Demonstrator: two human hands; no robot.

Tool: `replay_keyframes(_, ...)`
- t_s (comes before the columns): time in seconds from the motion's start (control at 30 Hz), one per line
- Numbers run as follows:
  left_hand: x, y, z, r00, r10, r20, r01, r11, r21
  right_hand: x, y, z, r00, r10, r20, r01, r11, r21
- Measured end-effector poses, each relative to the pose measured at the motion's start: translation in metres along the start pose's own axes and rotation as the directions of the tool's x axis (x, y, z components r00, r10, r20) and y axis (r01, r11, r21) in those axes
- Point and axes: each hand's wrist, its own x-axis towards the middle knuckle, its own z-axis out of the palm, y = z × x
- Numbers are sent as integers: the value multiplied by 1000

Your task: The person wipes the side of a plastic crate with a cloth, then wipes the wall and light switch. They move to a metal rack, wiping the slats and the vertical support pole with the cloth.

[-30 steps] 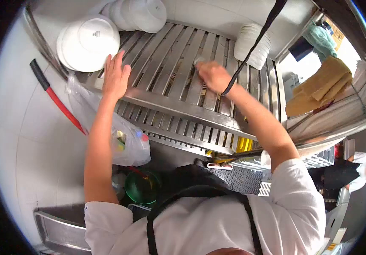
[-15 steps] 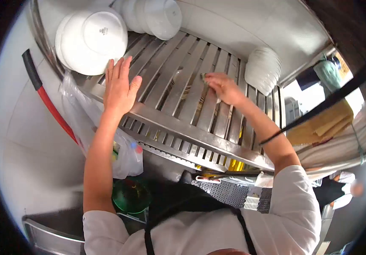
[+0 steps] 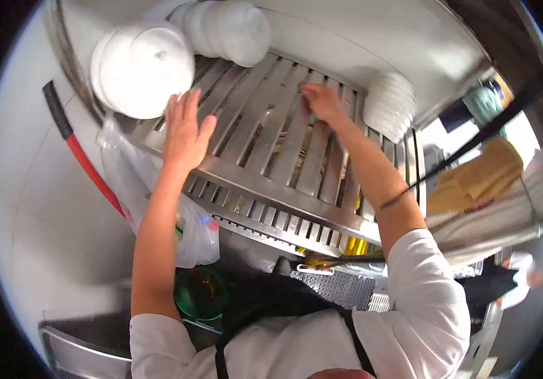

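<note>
My left hand [image 3: 186,136] is open with its fingers stretched out, at the left front of the slatted metal shelf [image 3: 237,169]. Its fingertips overlap the lower edge of the white plates [image 3: 151,72]; whether they touch cannot be told. Over the middle of the slats, farther back, my right hand [image 3: 323,103] is closed and slightly smeared by motion. A small dark bit shows at its fingers, too blurred to name. Behind the plates lie stacked white bowls [image 3: 240,35]. A row of white ribbed dishes [image 3: 390,104] stands at the shelf's right end.
A clear plastic bag [image 3: 199,237] hangs below the shelf at left, beside a red-and-black handle [image 3: 88,167]. Beneath is a green basin [image 3: 202,294]. A tan cloth [image 3: 480,177] hangs at right, near a dark strap crossing the view. Another person [image 3: 502,284] is at far right.
My right hand has moved back and slightly left over the slats. The left hand stays open beside the plates while the whole view shifts a little.
</note>
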Motion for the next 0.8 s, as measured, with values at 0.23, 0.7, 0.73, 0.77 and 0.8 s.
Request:
replay_keyframes(0.23,0,-12,7,994,82,71,-88,992,89,-142,-142,-35,904,-397,-161,428,834,348)
replay_keyframes(0.7,1,-12,7,991,55,123,-73,987,146,-300,-8,-204,808,528,-261,-428,831,355)
replay_keyframes(0.73,0,-12,6,992,47,121,-65,986,156,-290,11,-204,780,544,-307,-374,800,469)
replay_keyframes(0.77,2,-13,6,991,58,123,-77,985,154,-285,23,-199,747,567,-347,-307,757,577)
replay_keyframes(0.8,2,-16,6,990,69,126,-89,984,156,-283,29,-187,786,566,-250,-463,806,369)
